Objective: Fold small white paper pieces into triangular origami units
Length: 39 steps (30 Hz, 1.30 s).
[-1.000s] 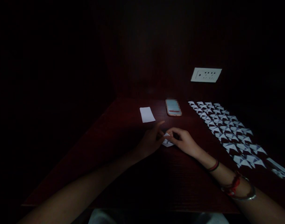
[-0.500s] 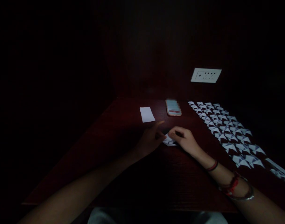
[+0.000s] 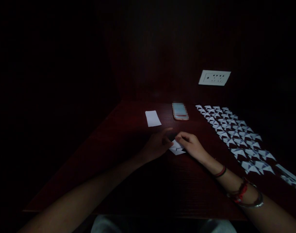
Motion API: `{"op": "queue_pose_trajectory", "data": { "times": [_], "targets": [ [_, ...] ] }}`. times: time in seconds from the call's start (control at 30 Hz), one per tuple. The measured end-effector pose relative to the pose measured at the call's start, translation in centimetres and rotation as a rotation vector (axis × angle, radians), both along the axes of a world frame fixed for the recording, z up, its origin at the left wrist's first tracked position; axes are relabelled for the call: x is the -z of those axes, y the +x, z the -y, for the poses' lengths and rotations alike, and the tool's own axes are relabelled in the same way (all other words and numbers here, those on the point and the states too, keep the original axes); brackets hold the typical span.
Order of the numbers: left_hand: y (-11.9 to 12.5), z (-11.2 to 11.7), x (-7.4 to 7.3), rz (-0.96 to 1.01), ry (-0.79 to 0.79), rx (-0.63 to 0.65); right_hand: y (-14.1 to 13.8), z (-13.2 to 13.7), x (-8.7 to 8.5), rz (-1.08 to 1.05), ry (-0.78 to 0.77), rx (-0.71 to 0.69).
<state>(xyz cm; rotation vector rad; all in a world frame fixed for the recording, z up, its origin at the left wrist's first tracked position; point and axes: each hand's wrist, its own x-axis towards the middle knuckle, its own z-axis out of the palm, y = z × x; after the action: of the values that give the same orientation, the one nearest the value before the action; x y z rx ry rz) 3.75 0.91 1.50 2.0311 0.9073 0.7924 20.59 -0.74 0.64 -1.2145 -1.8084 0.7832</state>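
A small piece of folded white paper (image 3: pixel 178 150) is between my two hands, just above the dark red table (image 3: pixel 119 136) or on it; I cannot tell which. My left hand (image 3: pixel 157 142) grips its left edge, thumb on the paper and forefinger stretched out above. From the other side, my right hand (image 3: pixel 190 142) pinches the paper's upper right part with curled fingers, which hide that edge. Several folded white paper shapes (image 3: pixel 240 142) with pointed tips lie in rows right of my right hand.
Beyond my hands lie a stack of white paper sheets (image 3: pixel 153 118) and a phone (image 3: pixel 180 111) with a lit, blurred screen. A white wall socket (image 3: pixel 214 78) is at the back right. A pale strip (image 3: pixel 289 174) lies at the right edge. The surroundings are very dark.
The folded paper has tilted or shifted slightly, and more of its lower part shows. My left forefinger has dipped a little. Both hands stay in nearly the same place.
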Motion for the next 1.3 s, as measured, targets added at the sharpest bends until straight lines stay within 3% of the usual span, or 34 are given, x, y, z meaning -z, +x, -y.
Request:
{"op": "queue_pose_trajectory", "data": {
  "times": [0.17, 0.3, 0.53, 0.73, 0.93, 1.1, 1.2, 1.3],
  "targets": [
    [-0.4, -0.4, 0.6, -0.025, 0.026, -0.044, 0.6, -0.3, -0.1, 0.118, 0.107, -0.044],
    [-0.4, -0.3, 0.6, -0.071, 0.135, -0.033, 0.6, -0.2, -0.1, 0.201, 0.2, -0.106],
    [-0.3, -0.4, 0.4, -0.127, 0.302, 0.044, 0.0, 0.4, -0.5, 0.272, 0.311, -0.061],
    [-0.3, -0.2, 0.1, -0.178, 0.346, 0.005, 0.1, 0.6, -0.5, 0.351, 0.348, -0.031],
    [-0.2, -0.2, -0.5, -0.144, 0.276, -0.01, 0.0, 0.7, -0.9, 0.328, 0.377, 0.003],
    [-0.7, -0.8, 0.3, -0.134, 0.147, -0.006, 0.3, 0.4, -1.0, 0.283, 0.42, 0.044],
    [-1.1, -1.2, 1.1, -0.147, 0.079, 0.009, 0.6, 0.4, -1.0, 0.358, 0.406, -0.081],
    [-1.3, -1.5, 1.7, -0.184, 0.117, 0.0, 0.9, 0.3, -0.8, 0.512, 0.363, -0.221]
  ]
}}
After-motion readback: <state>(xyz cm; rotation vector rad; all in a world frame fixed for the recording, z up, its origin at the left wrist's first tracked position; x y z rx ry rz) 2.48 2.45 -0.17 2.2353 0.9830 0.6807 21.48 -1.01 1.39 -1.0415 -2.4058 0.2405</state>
